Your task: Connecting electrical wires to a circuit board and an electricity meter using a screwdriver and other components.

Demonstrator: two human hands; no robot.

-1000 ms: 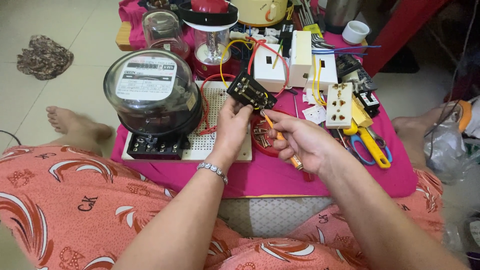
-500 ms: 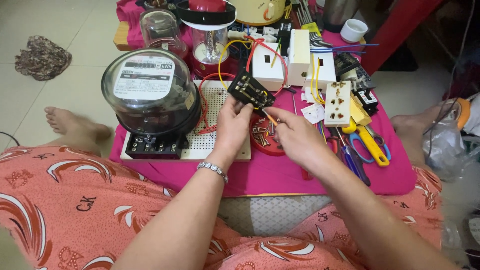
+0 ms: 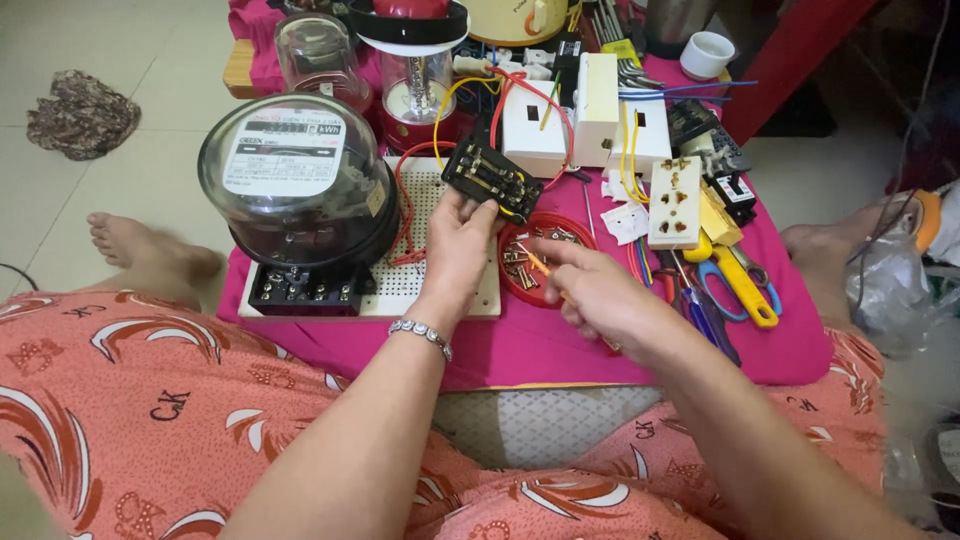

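Note:
My left hand (image 3: 458, 245) holds up a small black electrical part with brass contacts (image 3: 491, 178), tilted, with red and yellow wires running from it. My right hand (image 3: 592, 292) grips an orange-handled screwdriver (image 3: 541, 268) whose tip points over a round red lid (image 3: 538, 258) filled with small metal screws. The right hand is just right of the left, below the black part. A silver bracelet sits on my left wrist.
A glass-domed electric meter (image 3: 295, 190) stands on a white perforated board (image 3: 440, 290) on the pink-covered low table (image 3: 560, 350). White switch boxes (image 3: 585, 120), a cream socket plate (image 3: 675, 202), yellow-handled scissors (image 3: 735, 285), a clear jar (image 3: 315, 55) and a white cup (image 3: 706, 55) lie around. My bare foot (image 3: 150, 250) rests at left.
My right hand has drawn the screwdriver away from the black part, down and right toward the red lid. The left hand keeps holding the part up.

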